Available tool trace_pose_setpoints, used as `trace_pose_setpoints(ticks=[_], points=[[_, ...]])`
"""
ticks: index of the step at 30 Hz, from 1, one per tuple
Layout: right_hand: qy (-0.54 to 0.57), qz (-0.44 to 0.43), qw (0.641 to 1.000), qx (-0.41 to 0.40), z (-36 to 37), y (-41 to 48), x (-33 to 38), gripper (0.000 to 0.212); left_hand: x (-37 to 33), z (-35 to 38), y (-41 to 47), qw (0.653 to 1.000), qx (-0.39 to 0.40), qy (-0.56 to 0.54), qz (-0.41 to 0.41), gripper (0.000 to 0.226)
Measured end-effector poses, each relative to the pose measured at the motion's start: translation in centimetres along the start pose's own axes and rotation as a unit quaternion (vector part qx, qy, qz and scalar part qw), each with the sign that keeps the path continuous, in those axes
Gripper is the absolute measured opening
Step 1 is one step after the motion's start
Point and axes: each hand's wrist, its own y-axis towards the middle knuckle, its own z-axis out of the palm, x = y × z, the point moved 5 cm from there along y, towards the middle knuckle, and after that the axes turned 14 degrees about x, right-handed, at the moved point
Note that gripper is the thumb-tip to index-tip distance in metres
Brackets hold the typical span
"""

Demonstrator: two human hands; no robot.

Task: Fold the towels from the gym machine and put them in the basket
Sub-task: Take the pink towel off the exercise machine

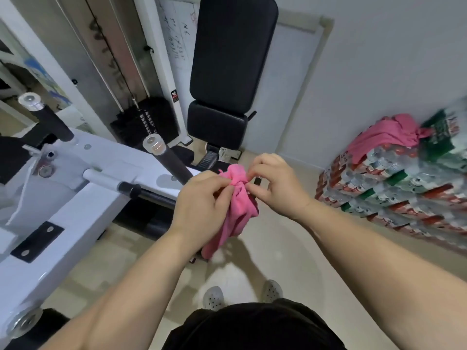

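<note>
A pink towel (236,210) hangs bunched in front of me, above the floor. My left hand (202,200) grips its upper part from the left, fingers curled round the cloth. My right hand (275,183) pinches the towel's top edge from the right with thumb and fingertips. The towel's lower end dangles below my left wrist. A second pink towel (386,137) lies crumpled on top of stacked packs of water bottles at the right. The white gym machine (75,188) stands to my left. No basket is in view.
Two black padded bars (174,160) stick out of the machine toward my hands. A black bench (227,72) stands upright against the far wall. Stacked packs of water bottles (394,188) fill the right side. Beige floor lies below, with my shoes (213,298) on it.
</note>
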Motion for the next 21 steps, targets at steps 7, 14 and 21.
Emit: trace_pose_setpoints(ticks=[7, 14, 21], points=[[0.085, 0.176, 0.981, -0.009, -4.4, -12.5, -3.2, 0.016, -4.6, 7.3, 3.9, 0.969, 0.245, 0.007, 0.028, 0.013], [0.056, 0.3, 0.947, -0.105, -7.7, -24.8, -7.0, 0.014, -15.2, 16.0, 5.0, 0.939, 0.303, 0.03, 0.162, 0.015], [0.04, 0.396, 0.908, -0.129, -11.9, -40.3, -15.5, 0.018, -29.0, 25.5, 5.1, 0.883, 0.376, 0.033, 0.278, 0.013]])
